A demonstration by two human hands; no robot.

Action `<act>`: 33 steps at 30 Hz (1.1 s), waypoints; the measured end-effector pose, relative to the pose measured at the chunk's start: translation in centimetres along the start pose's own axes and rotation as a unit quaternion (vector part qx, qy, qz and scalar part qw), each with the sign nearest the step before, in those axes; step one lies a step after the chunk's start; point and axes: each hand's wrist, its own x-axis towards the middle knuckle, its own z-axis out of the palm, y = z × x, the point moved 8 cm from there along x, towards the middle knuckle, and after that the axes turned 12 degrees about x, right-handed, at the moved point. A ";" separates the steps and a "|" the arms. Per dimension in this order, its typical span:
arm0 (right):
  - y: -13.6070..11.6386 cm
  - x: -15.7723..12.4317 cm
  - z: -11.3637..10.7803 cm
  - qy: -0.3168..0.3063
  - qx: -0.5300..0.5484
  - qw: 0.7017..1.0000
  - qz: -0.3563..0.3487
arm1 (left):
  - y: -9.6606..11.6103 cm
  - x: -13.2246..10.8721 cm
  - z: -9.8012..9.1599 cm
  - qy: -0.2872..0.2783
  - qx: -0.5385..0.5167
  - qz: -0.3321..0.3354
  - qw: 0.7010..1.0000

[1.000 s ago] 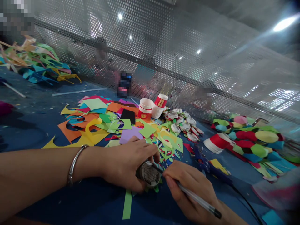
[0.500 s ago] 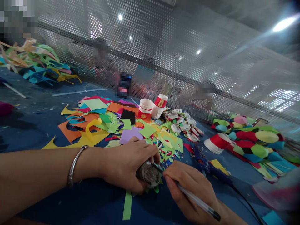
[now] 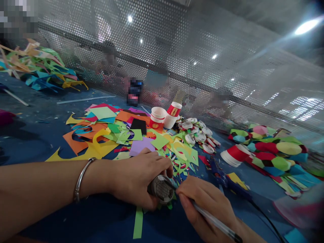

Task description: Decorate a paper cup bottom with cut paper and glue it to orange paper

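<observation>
My left hand [image 3: 141,179], with a silver bangle at the wrist, is wrapped round a small dark round piece [image 3: 162,189] whose pale end carries grid-like lines; its exact kind is unclear. In my right hand [image 3: 207,206] is a pen [image 3: 215,221] with a clear barrel, held in a writing grip. The pen's tip end reaches the upper part of the round end. A light green paper strip [image 3: 138,222] lies below my left hand. Behind both hands spread coloured paper scraps, among them a purple sheet [image 3: 141,145].
White-and-red paper cups [image 3: 157,118] stand behind the scraps, beside a heap of cut cup bottoms [image 3: 199,135]. A blue glue gun [image 3: 230,184] with a cord lies at right, near a tipped cup stack [image 3: 236,155] and colourful paper crafts [image 3: 273,152]. More paper strips [image 3: 48,67] pile at far left.
The pen has shifted slightly, its back end a little lower and further right, its tip further left on the round end. My left hand keeps nearly the same hold.
</observation>
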 end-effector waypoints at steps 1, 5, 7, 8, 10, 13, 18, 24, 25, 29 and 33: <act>-0.1 -0.1 0.0 0.000 -0.002 1.000 -0.003 | 0.0 0.0 0.0 -0.001 0.001 0.001 1.000; -0.1 -0.1 0.0 0.005 -0.008 1.000 0.002 | -0.1 0.0 0.0 -0.001 0.004 0.001 1.000; 0.0 0.0 0.0 0.008 -0.003 1.000 0.003 | -0.1 0.0 0.1 -0.004 0.002 0.001 1.000; 0.1 0.1 0.1 0.009 0.000 1.000 0.003 | -0.1 0.1 0.1 -0.005 0.001 0.002 1.000; 0.0 0.2 0.1 0.009 -0.002 1.000 -0.001 | -0.1 0.1 0.1 -0.004 0.000 0.004 1.000; -0.1 0.3 0.0 0.007 -0.015 1.000 -0.002 | 0.0 0.1 0.0 0.000 0.001 0.005 1.000; 0.0 0.3 0.1 0.011 -0.003 1.000 -0.003 | -0.1 0.1 0.2 -0.010 0.001 0.001 1.000; -0.1 0.4 0.2 0.011 -0.010 1.000 -0.003 | -0.1 0.1 0.1 0.003 0.000 0.009 1.000; -0.2 0.4 0.1 0.010 -0.012 1.000 -0.005 | -0.1 0.0 0.1 0.000 0.001 0.008 1.000; -0.5 0.3 0.0 0.015 -0.022 1.000 -0.008 | -0.1 0.0 0.1 -0.013 0.005 0.002 1.000; -0.3 0.4 0.1 0.015 -0.012 1.000 -0.002 | 0.0 0.1 0.1 -0.011 0.007 0.001 1.000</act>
